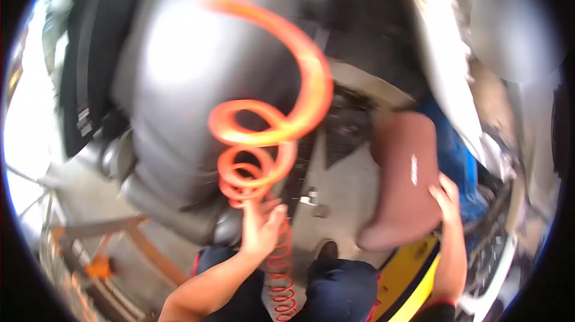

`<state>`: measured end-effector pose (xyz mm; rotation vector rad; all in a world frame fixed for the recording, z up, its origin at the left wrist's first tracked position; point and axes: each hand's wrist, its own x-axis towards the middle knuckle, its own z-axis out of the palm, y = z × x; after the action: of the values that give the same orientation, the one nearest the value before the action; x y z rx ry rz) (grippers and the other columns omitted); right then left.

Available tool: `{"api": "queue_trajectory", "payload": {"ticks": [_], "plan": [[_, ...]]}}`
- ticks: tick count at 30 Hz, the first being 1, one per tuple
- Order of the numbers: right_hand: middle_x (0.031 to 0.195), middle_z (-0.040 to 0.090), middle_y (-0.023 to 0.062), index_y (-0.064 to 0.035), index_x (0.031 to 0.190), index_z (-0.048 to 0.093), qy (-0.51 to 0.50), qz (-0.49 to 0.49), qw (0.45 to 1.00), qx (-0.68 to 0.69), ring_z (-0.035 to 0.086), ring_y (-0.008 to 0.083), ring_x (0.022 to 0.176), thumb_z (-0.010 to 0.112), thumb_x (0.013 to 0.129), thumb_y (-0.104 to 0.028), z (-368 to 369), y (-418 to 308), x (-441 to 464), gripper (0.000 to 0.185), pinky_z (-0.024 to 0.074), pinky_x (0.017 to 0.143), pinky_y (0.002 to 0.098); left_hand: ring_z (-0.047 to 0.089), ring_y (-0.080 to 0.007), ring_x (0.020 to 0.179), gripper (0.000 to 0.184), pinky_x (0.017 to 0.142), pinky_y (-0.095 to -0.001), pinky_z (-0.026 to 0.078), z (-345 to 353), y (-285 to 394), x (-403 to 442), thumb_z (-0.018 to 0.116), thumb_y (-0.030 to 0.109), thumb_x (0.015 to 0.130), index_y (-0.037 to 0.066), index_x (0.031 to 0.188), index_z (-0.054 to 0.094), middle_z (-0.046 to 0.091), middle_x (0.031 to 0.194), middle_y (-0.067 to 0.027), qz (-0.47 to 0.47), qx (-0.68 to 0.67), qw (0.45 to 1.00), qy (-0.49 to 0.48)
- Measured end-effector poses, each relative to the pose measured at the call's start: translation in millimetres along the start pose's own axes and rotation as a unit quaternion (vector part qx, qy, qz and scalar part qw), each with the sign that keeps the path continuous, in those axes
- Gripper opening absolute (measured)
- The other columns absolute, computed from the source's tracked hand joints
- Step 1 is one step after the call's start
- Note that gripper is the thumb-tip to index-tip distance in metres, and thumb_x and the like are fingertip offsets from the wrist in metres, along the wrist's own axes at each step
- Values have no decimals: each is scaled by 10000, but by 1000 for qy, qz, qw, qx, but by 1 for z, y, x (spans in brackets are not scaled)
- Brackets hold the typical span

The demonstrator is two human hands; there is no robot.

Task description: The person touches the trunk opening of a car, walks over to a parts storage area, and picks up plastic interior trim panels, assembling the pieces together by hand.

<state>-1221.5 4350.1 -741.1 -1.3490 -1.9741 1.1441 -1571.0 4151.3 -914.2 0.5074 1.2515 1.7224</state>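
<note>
An orange-red coiled hose [311, 76] hangs from the top of the view and runs down past my knees. My left hand [262, 226] is at the coils near the bottom centre, its thumb and some fingers apart; blur and the coils hide whether it grips them. On the right, my right hand [445, 198] holds the right edge of a brown-red padded piece [407, 184] with a small white mark on it. The piece is upright, wide at the top and curving to the left at its lower end.
A large dark grey padded form [185, 94] fills the upper left, beside a black panel [90, 70]. An orange-brown frame [150, 250] stands at the lower left. Blue mesh material [458, 166] and a yellow-and-black surface [407, 274] are on the right.
</note>
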Motion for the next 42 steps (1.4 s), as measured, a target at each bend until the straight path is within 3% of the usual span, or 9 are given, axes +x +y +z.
{"api": "queue_trajectory", "payload": {"ticks": [4,10,15,17,20,27,30,35,42], "plan": [[677,411,90,23,680,407,-121,-147,957,-219,430,219,624,674,767,-244,11,-68,-9,388,350,578,356,505,-259,1278,711,1025,-358,446,-2,21,-32,552,7,928,-8,1522,162,396,1470,-205,112,77,984,113],[809,659,138,26,737,590,-246,-239,928,-147,621,254,718,701,756,-242,38,-152,0,290,483,647,344,461,-319,1352,624,1098,-411,376,15,55,-145,631,50,909,-86,1438,329,415,1473,-258,152,30,984,88],[806,636,78,10,763,618,-331,-186,921,-86,603,186,740,693,778,-167,123,-175,59,192,474,667,326,628,-312,1098,494,958,-411,490,25,120,-203,621,28,917,-6,1385,467,608,1230,-201,212,93,973,19],[818,617,55,9,785,615,-377,-222,899,-29,573,145,755,657,798,-131,177,-209,56,147,455,676,297,624,-381,1121,543,971,-422,483,33,101,-204,612,1,897,-16,1410,434,590,1262,-246,381,87,920,-35],[821,590,29,9,842,608,-427,-183,885,-7,538,112,774,621,822,-97,232,-238,56,109,444,690,285,560,-413,1232,603,976,-443,485,38,108,-205,634,24,889,0,1439,389,517,1377,-277,384,74,915,-98],[745,537,10,-9,788,544,-377,-113,907,153,469,95,699,610,848,-118,391,-279,49,141,425,636,305,484,-393,1311,687,943,-391,504,31,111,-202,655,42,864,31,1470,331,381,1494,-256,226,121,966,-26],[676,531,75,18,799,529,-235,-224,940,105,467,121,652,604,855,-129,446,-259,38,175,424,606,333,470,-338,1341,694,1012,-375,458,12,105,-208,614,16,891,23,1506,294,269,1567,-200,149,101,984,20],[822,602,237,30,854,547,-41,-316,948,1,592,414,781,574,843,-143,517,-223,41,175,471,743,459,447,-283,1359,714,1049,-364,435,-22,119,-226,606,18,906,2,1525,251,285,1567,-185,43,108,992,51],[1098,670,236,18,1150,604,-232,-217,939,-129,646,392,1049,600,862,-286,473,-229,37,419,500,920,459,494,-268,1311,709,1072,-354,411,-28,113,-227,616,60,955,32,1545,224,439,1470,-157,-17,-1,999,48]]}}
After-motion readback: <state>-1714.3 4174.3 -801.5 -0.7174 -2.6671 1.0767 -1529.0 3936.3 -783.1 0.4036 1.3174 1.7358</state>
